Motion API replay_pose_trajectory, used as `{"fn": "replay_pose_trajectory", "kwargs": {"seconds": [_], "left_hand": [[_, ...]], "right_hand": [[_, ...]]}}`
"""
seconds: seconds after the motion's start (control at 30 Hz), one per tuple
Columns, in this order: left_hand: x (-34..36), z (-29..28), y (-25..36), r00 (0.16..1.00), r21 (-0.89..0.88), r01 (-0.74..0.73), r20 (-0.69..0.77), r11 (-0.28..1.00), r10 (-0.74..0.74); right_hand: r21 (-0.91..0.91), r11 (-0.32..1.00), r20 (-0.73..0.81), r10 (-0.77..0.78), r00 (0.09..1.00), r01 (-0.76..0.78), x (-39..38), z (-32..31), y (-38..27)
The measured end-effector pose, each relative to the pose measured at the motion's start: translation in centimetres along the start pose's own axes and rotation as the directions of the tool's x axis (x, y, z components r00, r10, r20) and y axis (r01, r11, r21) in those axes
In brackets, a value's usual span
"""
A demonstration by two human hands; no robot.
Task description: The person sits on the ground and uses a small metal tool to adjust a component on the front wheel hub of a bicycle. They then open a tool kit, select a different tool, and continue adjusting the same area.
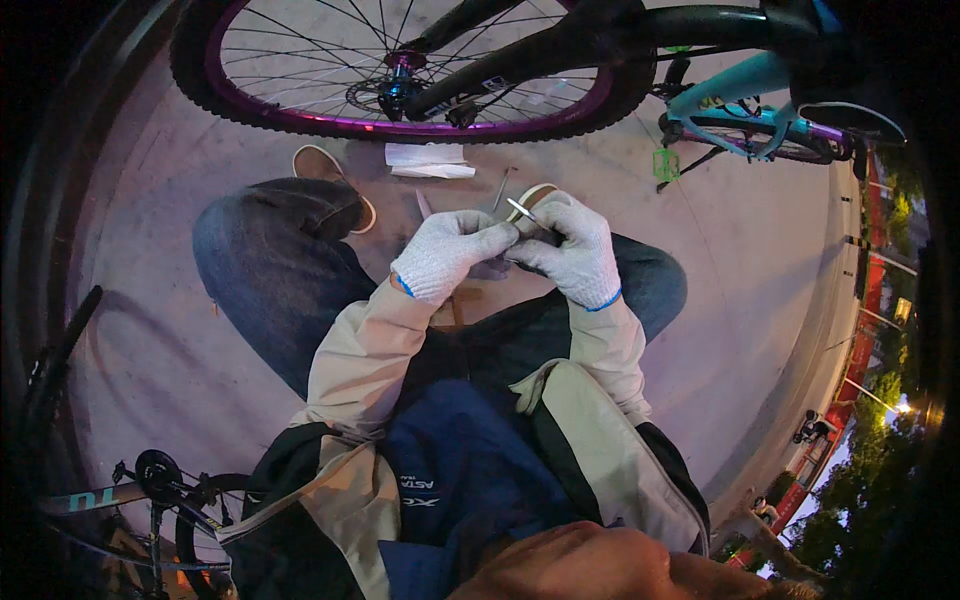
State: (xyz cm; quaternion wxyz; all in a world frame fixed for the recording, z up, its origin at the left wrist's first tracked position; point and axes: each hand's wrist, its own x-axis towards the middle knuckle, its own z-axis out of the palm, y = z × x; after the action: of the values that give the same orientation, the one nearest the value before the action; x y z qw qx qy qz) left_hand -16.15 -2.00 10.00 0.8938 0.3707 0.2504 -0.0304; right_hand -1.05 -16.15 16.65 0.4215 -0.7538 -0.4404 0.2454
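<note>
- Rod (520, 211): this side of the wheel (404, 62), long axis slanting toward it; held by the nearer right hand (578, 248).
- Left hand (448, 252): fingers drawn narrow; contents unclear.

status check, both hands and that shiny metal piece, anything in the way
Right hand gripping shiny metal piece, partly hidden by grip. Left hand close beside it, contents unclear. Bike wheel ahead, apart from both hands.

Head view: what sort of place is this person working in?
Most likely an outdoor paved area, perhaps a street or plaza, where bicycles are parked or being worked on. Pale pavement spreads around the person, trees show at the right edge, and a teal bicycle stands beyond.
</note>
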Motion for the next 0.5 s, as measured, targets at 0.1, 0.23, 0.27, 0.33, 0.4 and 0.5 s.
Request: {"fn": "replay_pose_trajectory", "kwargs": {"seconds": [0.1,0.23,0.27,0.33,0.4,0.5], "left_hand": [[0.4,0.1,-0.4,1.000,-0.044,0.014,-0.005,0.999,-0.014],[1.2,1.1,-1.2,0.997,-0.191,-0.011,-0.071,0.982,-0.003],[1.4,1.3,-1.4,0.994,-0.174,-0.001,-0.103,0.985,-0.017],[1.6,1.8,-1.8,0.985,-0.143,0.021,-0.164,0.990,-0.044],[1.7,2.1,-2.1,0.996,0.038,-0.003,-0.089,0.999,0.006],[1.4,2.5,-2.6,0.999,0.139,-0.024,0.037,0.990,0.019]], "right_hand": [[-0.018,1.000,-0.021,0.006,1.000,-0.006,-0.1,0.2,0.1],[-0.018,0.990,-0.137,0.138,0.981,-0.142,0.4,0.7,1.3],[-0.019,0.979,-0.174,0.198,0.965,-0.205,0.8,1.0,2.1],[0.020,0.938,-0.221,0.341,0.914,-0.346,2.1,1.5,4.9],[-0.037,0.913,-0.252,0.385,0.888,-0.406,3.8,2.6,9.0],[-0.058,0.808,-0.191,0.567,0.801,-0.586,5.9,6.2,17.0]]}}
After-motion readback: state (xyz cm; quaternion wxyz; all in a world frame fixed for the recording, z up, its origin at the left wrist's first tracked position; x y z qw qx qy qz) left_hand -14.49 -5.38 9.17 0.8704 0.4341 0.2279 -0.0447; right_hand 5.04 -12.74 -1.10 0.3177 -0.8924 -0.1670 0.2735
